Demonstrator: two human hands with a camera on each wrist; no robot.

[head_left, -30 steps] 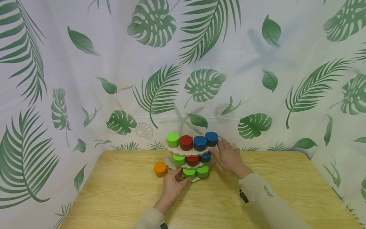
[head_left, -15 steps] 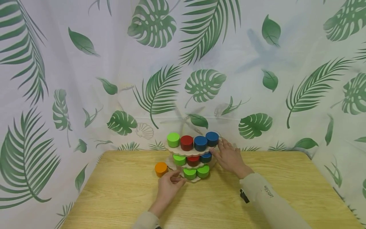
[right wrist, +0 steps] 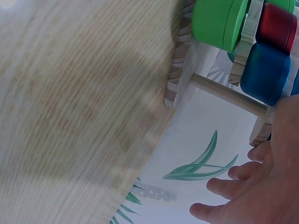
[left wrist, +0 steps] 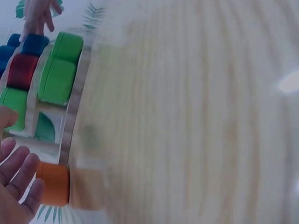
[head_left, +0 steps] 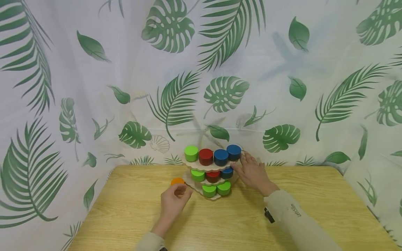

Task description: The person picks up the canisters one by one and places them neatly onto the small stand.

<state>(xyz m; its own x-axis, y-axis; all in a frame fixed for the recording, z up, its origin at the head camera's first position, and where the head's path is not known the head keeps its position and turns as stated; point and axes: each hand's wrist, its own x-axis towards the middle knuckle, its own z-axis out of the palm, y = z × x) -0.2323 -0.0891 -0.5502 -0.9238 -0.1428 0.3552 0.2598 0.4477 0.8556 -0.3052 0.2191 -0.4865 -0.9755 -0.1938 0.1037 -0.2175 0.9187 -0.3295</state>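
A three-tiered wooden stand with scalloped edges (head_left: 193, 184) stands toward the back of the table, with coloured cylinder blocks on every tier. The top tier bears a light green block (head_left: 191, 153), a red block (head_left: 206, 157) and two blue ones. Green, red and blue blocks show on the middle tier; two green blocks (head_left: 223, 188) sit on the bottom one. An orange cylinder block (left wrist: 53, 184) stands left of the stand. My left hand (head_left: 173, 203) hovers right before it, fingers loosely bent and holding nothing. My right hand (head_left: 253, 176) rests against the stand's right edge, fingers extended.
The light wooden table (head_left: 119, 209) carries the stand. Close behind it hangs a white cloth with green leaf prints (head_left: 226, 94). A wooden dowel (right wrist: 229, 94) joins two tiers on the stand's right side.
My left hand has drawn back from the stand's bottom tier and moved left, now partly covering the orange block. The right hand stays at the stand's right edge.
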